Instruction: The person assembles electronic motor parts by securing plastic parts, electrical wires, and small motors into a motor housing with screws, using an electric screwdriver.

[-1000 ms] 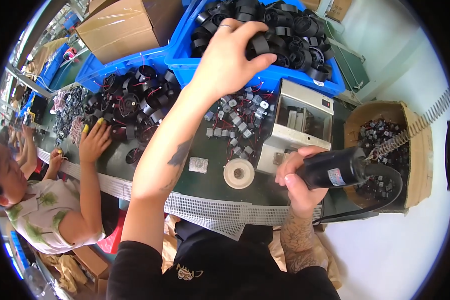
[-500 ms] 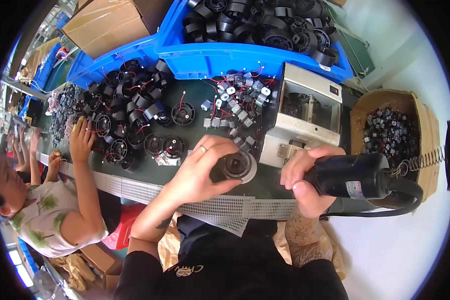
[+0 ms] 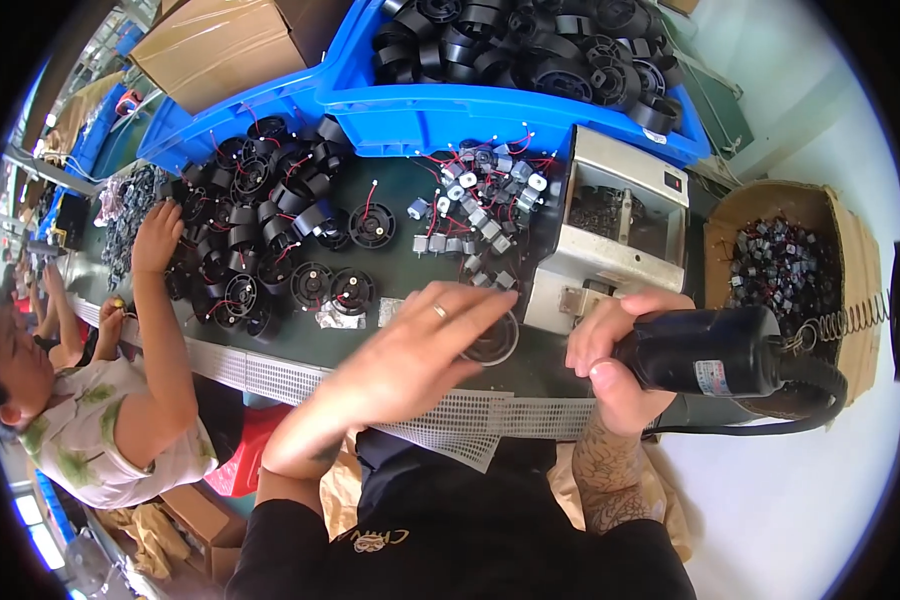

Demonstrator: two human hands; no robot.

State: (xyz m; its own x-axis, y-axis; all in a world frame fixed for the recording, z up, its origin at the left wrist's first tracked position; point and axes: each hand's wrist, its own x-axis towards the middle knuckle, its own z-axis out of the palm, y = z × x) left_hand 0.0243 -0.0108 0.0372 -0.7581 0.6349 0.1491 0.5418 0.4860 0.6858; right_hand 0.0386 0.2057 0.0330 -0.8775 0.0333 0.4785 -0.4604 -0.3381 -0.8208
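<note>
Apparently seating a black round housing (image 3: 493, 344) under the left hand (image 3: 410, 350), cannot tell if pinching, right hand (image 3: 620, 355) clasping black electric screwdriver (image 3: 710, 350), needing steady alignment next.

A pale label (image 3: 711, 378) (print too small to read) sits on the black tool (image 3: 705, 340). Gold lettering (image 3: 382, 538) marks the black shirt (image 3: 470, 560).

Smooth handheld tool (image 3: 705, 345), glossy plastic bin (image 3: 420, 122), seemingly metal motors (image 3: 489, 230)
</note>
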